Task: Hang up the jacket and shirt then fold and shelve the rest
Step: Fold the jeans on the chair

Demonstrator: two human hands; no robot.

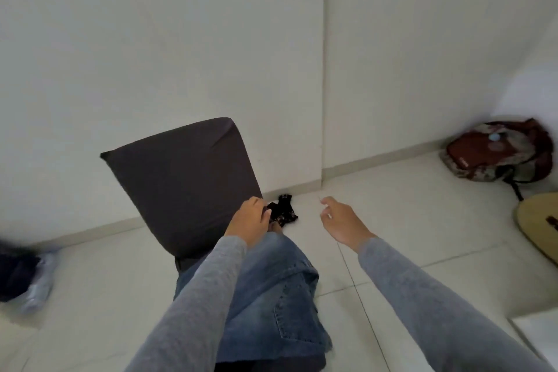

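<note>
Presently, no legible writing is found: one small label on the single red and camouflage backpack (495, 151) is too blurred to read. Two hands are in view, both in grey sleeves. The left hand (249, 220) has its grip clenched on the lower edge of one dark grey cloth (181, 178), held up before the white wall. One blue denim garment (271, 296) hangs beneath that forearm. One small black patterned piece (283, 211) lies beside the fingers, near the skirting. The right hand (341, 220) hovers over the tiled floor (392, 205), grip released, fingers relaxed. One guitar (540, 226) lies at the right edge.
</note>
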